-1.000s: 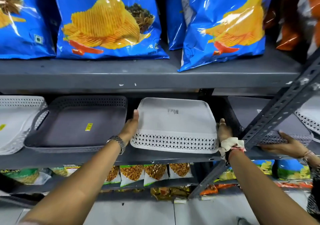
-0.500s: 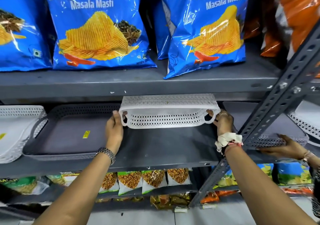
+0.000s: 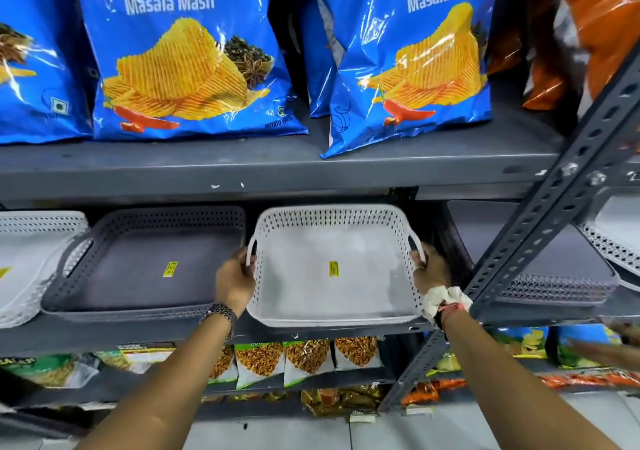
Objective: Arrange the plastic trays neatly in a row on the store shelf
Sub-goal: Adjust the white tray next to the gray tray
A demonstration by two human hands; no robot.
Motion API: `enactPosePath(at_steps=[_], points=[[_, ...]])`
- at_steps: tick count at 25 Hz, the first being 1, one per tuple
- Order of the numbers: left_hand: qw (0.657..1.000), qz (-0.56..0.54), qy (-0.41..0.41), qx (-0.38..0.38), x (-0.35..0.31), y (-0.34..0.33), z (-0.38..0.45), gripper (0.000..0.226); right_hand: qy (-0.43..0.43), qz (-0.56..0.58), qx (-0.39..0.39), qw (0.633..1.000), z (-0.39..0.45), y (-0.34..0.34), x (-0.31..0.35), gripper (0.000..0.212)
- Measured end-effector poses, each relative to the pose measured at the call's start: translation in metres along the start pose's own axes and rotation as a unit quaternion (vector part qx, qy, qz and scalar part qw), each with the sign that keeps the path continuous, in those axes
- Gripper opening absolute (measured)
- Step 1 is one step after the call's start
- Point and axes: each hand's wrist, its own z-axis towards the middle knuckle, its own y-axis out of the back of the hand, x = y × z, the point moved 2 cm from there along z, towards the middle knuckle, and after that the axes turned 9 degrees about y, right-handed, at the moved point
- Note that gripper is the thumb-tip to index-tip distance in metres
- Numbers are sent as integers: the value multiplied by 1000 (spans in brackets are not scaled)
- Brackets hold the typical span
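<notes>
A white perforated plastic tray [image 3: 332, 297] with a yellow sticker leans open side toward me on the middle grey shelf [image 3: 311, 333]. My left hand [image 3: 235, 281] grips its left handle and my right hand [image 3: 431, 273] grips its right handle. A grey tray [image 3: 145, 266] leans just to its left, and another white tray [image 3: 31, 259] stands at the far left. To the right, behind the slanted metal upright [image 3: 554, 207], sits a grey tray [image 3: 540, 276] with a white tray [image 3: 620, 238] partly hidden beyond it.
Blue chip bags [image 3: 183, 58] fill the shelf above, with orange bags [image 3: 588, 27] at the far right. Small snack packets [image 3: 304, 356] stand on the lower shelf. Another person's blurred hand [image 3: 613, 345] shows at the right edge below the tray shelf.
The white tray went from bottom-facing-me, through being lifted edge-on, to standing open side toward me with both hands on its handles. The other person's hand left the right grey tray and dropped lower.
</notes>
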Motion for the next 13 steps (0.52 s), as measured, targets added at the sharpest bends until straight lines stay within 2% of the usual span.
enactPosePath(at_steps=[3, 6, 11, 13], points=[[1000, 11, -7, -4, 4, -3, -1, 37, 23, -12, 11, 1000, -1, -6, 1, 35], [1000, 18, -16, 1, -1, -5, 5, 43, 10, -23, 11, 1000, 11, -8, 1, 36], [995, 87, -48, 24, -9, -5, 25, 33, 4, -57, -9, 998, 30, -16, 6, 33], [997, 59, -52, 16, -9, 2, 27, 33, 0, -65, -12, 998, 32, -20, 8, 37]])
